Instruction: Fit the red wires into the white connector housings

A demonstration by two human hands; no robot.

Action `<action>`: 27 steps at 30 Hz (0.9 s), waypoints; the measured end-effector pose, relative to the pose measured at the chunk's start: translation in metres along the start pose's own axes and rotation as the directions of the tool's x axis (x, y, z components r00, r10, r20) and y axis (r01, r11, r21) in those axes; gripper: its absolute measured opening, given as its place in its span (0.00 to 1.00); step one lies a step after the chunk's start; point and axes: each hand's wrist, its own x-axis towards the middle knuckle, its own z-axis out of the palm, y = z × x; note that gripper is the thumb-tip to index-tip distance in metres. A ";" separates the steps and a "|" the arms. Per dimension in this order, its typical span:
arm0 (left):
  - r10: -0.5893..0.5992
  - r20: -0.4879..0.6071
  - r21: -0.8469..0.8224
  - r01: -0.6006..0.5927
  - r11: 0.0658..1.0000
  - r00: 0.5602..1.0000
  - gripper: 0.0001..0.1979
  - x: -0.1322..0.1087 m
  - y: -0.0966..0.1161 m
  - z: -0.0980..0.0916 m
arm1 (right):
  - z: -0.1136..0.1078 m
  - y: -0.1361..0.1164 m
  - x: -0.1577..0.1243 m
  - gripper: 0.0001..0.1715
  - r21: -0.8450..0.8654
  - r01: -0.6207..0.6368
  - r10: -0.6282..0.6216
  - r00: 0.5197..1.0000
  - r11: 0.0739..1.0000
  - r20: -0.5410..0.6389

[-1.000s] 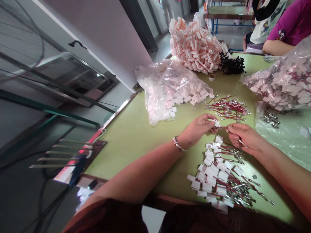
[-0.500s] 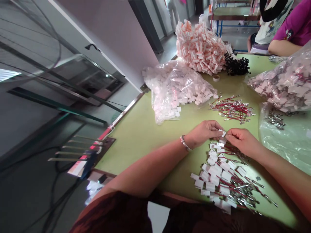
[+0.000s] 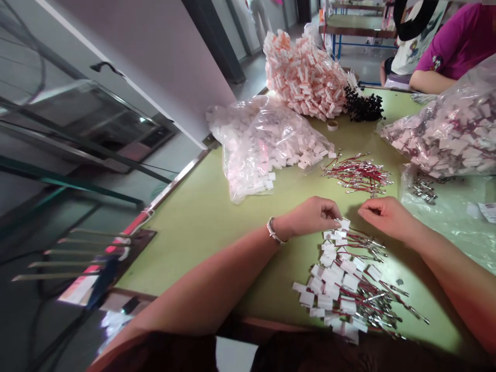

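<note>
My left hand (image 3: 315, 216), with a bracelet on its wrist, pinches a small white plastic connector (image 3: 344, 223) at the top of the pile in front of me. Close to its right, my right hand (image 3: 387, 216) hovers with thumb and forefinger together, and nothing shows between them. Below both hands lies a pile of white connectors (image 3: 333, 279) fitted with short red wires, their metal terminal ends (image 3: 382, 305) pointing right. Beyond the hands is a heap of loose red wires (image 3: 358, 173) with metal ends.
A clear bag of white connectors (image 3: 267, 139) lies at the back left. Behind it rise a large orange-white heap (image 3: 306, 77), a tape roll (image 3: 332, 125) and black parts (image 3: 364, 103). Another full bag (image 3: 449, 129) stands right, near a person's purple sleeve (image 3: 449, 41). Metal prongs (image 3: 70, 253) jut from the left edge.
My hands have moved apart: the right hand has drawn away from the connector, while the left has lowered it onto the pile's top. The whole view has shifted slightly.
</note>
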 end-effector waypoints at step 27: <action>0.317 0.073 0.325 -0.323 0.889 0.946 0.10 0.008 0.012 0.035 | -0.008 0.025 0.025 0.15 -0.701 -0.030 -0.107 0.983 0.713 -0.151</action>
